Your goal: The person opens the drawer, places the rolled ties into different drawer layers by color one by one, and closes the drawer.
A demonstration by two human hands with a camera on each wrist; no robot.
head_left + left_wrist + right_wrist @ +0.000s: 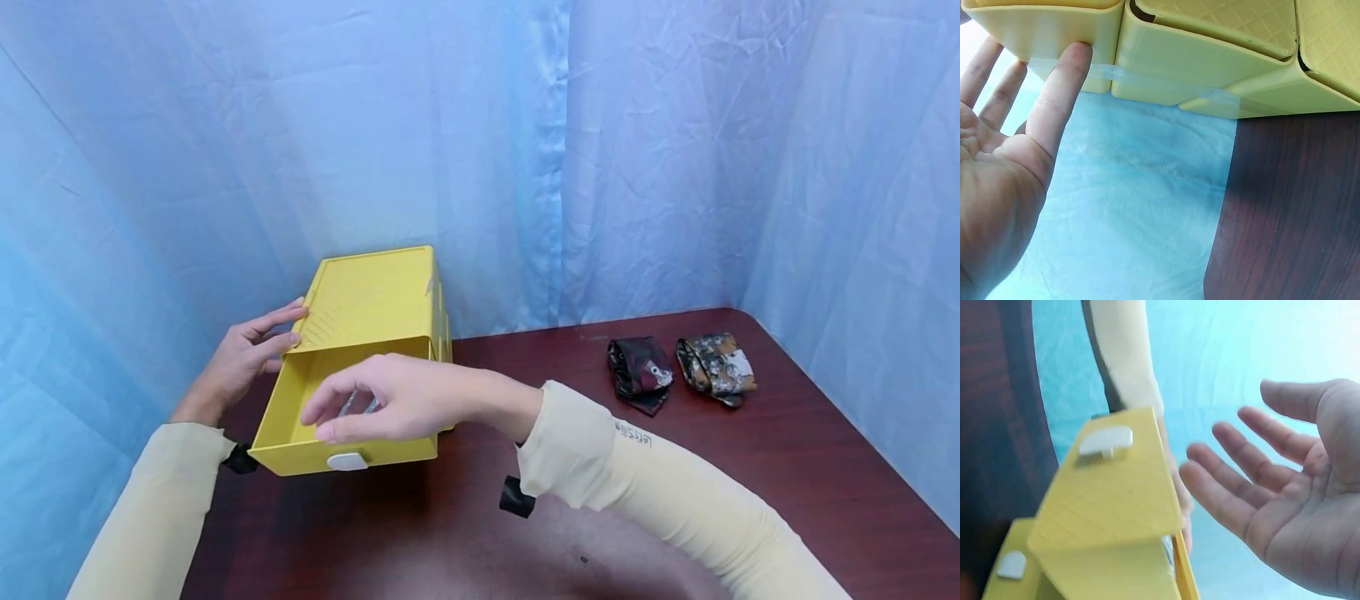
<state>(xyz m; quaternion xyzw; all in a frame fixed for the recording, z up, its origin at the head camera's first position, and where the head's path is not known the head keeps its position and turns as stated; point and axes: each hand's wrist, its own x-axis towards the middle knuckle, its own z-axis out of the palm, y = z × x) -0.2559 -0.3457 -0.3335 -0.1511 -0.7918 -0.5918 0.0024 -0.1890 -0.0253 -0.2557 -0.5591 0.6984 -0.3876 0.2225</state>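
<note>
A yellow drawer cabinet [367, 292] stands at the left of the table, its top drawer [393, 452] pulled out toward me. My left hand [242, 358] rests against the cabinet's left side with fingers extended. In the left wrist view, a fingertip [1076, 55] meets the yellow wall. Over the open drawer hovers my right hand [397, 396], fingers loosely bent and holding nothing, as the right wrist view shows. Inside the drawer, partly hidden by that hand, lies something shiny and silvery [348, 403]. A white knob [1107, 440] sits on the drawer front.
Two folded pouches lie on the right of the dark red table [555, 367]: a dark maroon one [639, 367] and a camouflage-patterned one [717, 365]. Pale blue curtains [480, 150] surround the table. Another drawer with a white knob [1011, 565] is below.
</note>
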